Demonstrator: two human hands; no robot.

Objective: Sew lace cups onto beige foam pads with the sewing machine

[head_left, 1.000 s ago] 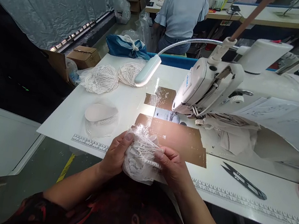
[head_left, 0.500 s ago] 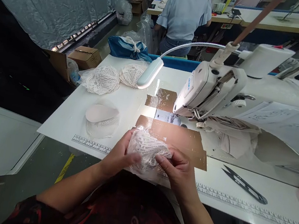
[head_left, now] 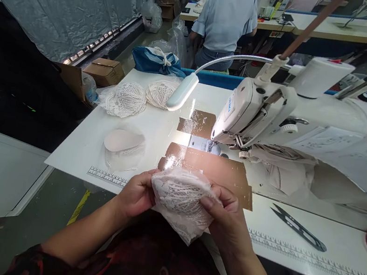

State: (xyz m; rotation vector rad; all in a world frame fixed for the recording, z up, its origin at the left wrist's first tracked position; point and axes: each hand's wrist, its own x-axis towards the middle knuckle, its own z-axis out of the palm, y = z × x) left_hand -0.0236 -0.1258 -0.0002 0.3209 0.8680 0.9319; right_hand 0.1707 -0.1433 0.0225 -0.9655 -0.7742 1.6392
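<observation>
Lace piece [head_left: 181, 199]: white, bunched, held at near edge of counter [head_left: 156, 128]. Left hand [head_left: 136, 193] grip closed on left edge; right hand [head_left: 227, 214] grip closed on right edge, thumb on top.

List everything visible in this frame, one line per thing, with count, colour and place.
White lace piece: 1, held at the table's near edge.
White lace pieces in clear wrap: 2, far left of table.
Pale oval pad on lace: 1, left of table.
White sewing machine: 1, right of centre.
White gooseneck lamp: 1, lit, over table.
Brown shiny tape patches: 2, by the needle.
Black thread snips: 1, right on table.
White table with printed ruler: 1.
Blue bag: 1, beyond table.
Cardboard box: 1, floor left.
Person in light blue shirt: 1, back turned, far bench.
Left hand: grips lace.
Right hand: grips lace.
</observation>
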